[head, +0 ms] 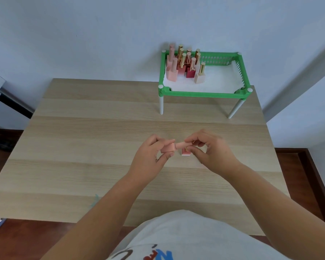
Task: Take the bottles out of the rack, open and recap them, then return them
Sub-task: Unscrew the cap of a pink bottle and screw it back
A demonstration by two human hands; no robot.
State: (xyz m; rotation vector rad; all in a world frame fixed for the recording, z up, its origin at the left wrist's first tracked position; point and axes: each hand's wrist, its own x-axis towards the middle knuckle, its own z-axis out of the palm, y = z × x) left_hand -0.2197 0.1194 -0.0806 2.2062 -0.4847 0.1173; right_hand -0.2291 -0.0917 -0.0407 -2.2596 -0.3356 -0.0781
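Rack's (pixel 204 93) right half free; bottles (pixel 184 62) crowd left

Soft, even daylight, faint shadows; wide-angle bending at the edges.

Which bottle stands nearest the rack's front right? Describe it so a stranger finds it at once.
Find the green rack on white legs at the wooden table's far right corner. Bottles cluster in its left half. The wanted one is the beige bottle with a gold cap, standing rightmost and apart from the pink and red ones.
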